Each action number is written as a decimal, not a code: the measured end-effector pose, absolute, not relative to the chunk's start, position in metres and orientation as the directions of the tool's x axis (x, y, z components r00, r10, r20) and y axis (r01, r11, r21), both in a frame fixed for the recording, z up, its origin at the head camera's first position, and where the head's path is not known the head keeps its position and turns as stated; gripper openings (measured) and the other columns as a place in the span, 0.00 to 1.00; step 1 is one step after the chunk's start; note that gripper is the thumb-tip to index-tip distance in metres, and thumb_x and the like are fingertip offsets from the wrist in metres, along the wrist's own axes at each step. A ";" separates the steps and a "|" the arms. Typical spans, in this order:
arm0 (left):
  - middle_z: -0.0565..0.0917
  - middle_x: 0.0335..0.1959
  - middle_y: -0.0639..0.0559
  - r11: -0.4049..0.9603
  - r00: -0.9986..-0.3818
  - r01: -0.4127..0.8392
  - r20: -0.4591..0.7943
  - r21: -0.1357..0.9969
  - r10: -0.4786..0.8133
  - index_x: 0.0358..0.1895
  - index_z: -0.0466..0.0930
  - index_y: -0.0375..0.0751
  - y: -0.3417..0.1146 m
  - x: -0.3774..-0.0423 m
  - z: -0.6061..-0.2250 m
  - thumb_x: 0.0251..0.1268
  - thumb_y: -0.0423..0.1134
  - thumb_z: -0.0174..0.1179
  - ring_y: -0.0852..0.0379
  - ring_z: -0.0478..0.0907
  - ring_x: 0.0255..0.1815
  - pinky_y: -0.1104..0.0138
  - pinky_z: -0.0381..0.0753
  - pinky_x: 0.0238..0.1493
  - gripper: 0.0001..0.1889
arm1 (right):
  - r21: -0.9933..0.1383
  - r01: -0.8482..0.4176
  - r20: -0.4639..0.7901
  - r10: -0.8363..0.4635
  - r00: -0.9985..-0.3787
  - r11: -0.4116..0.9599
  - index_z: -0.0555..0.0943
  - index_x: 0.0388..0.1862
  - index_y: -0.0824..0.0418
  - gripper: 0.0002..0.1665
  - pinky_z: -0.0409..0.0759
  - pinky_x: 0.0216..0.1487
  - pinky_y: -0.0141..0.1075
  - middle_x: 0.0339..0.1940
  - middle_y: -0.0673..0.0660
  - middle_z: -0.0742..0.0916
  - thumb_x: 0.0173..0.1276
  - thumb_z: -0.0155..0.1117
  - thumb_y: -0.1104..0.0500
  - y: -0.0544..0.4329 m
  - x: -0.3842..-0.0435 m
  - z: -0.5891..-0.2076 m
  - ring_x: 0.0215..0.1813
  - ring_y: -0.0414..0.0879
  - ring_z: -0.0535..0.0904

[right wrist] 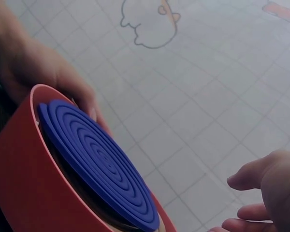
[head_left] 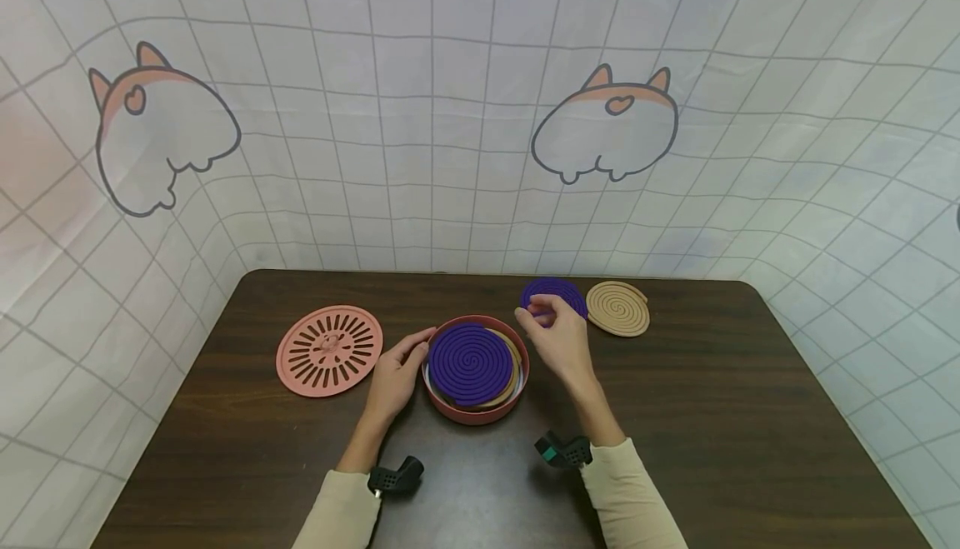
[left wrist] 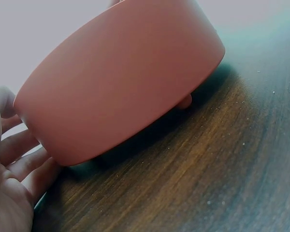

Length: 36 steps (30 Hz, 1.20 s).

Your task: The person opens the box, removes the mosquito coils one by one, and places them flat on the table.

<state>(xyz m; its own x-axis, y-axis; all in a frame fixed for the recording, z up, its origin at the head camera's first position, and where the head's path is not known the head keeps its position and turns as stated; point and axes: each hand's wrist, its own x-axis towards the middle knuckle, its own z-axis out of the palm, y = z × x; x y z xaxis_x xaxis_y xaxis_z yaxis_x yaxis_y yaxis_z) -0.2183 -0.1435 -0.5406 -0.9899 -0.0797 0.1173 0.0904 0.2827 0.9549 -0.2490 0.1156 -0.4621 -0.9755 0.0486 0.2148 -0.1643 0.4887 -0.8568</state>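
Against the mosquito-coil holder [head_left: 474,418] we rest our relaxed left hand [head_left: 393,381], the empty right hand [head_left: 561,341] loosely curved near purple coils [head_left: 471,363]

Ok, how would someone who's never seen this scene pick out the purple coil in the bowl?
On the dark table, find the round red bowl by the left hand. The purple coil is the flat spiral on top inside it. The other purple coil lies on the table, partly behind the right hand, beside a tan coil.
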 end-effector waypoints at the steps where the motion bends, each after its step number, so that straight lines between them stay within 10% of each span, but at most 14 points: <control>1: 0.85 0.59 0.54 0.283 -0.990 0.087 0.114 0.955 -0.081 0.61 0.83 0.59 -0.143 -0.218 -0.541 0.77 0.45 0.54 0.55 0.81 0.61 0.57 0.78 0.62 0.15 | -0.855 -0.167 0.213 0.038 -0.976 0.490 0.83 0.54 0.62 0.22 0.82 0.39 0.35 0.45 0.58 0.89 0.66 0.69 0.50 0.114 -0.248 -0.462 0.38 0.49 0.87; 13: 0.84 0.60 0.45 0.286 -0.996 0.061 0.078 0.956 -0.049 0.65 0.79 0.43 -0.138 -0.200 -0.504 0.78 0.39 0.51 0.49 0.81 0.62 0.66 0.79 0.58 0.18 | -0.816 -0.188 0.185 -0.061 -0.981 0.546 0.82 0.55 0.64 0.25 0.84 0.38 0.38 0.43 0.58 0.88 0.65 0.71 0.51 0.102 -0.243 -0.464 0.39 0.48 0.86; 36: 0.86 0.57 0.54 0.245 -0.992 0.088 0.107 0.966 -0.067 0.60 0.83 0.59 -0.144 -0.217 -0.540 0.75 0.46 0.57 0.58 0.82 0.57 0.73 0.78 0.53 0.15 | -0.672 -0.232 0.147 -0.180 -0.973 0.704 0.84 0.52 0.65 0.24 0.82 0.43 0.43 0.39 0.58 0.86 0.64 0.72 0.50 0.090 -0.232 -0.458 0.38 0.46 0.81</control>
